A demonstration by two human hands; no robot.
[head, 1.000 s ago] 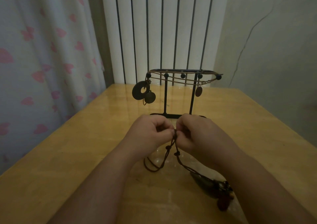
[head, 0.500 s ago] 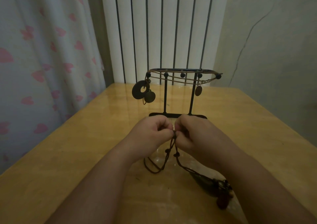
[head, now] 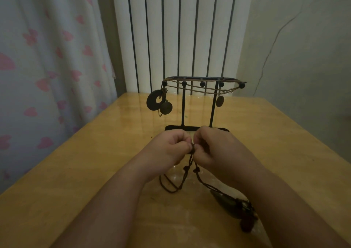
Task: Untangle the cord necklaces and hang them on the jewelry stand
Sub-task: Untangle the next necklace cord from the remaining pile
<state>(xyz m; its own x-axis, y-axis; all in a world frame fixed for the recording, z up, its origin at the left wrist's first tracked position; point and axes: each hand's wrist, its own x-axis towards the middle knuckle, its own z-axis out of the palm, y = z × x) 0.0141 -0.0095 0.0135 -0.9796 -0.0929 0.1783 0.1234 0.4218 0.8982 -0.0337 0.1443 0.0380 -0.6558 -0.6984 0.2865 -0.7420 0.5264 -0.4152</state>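
My left hand and my right hand meet above the table, both pinching the same dark cord necklace at one spot. Below the pinch the cord hangs in loops with two small knots. It trails right to a dark pendant lying on the table beside my right forearm. Just behind my hands stands the black jewelry stand. Tan cord necklaces are draped along its top bar, with a ring pendant and a disc at its left end and an oval pendant at the right.
The yellow wooden table runs back to a white radiator. A curtain with pink hearts hangs on the left. On the right is a plain wall with a thin crack or wire.
Both hands have shifted slightly away from me, toward the stand's base, still pinching the cord. The hanging loops have barely moved.
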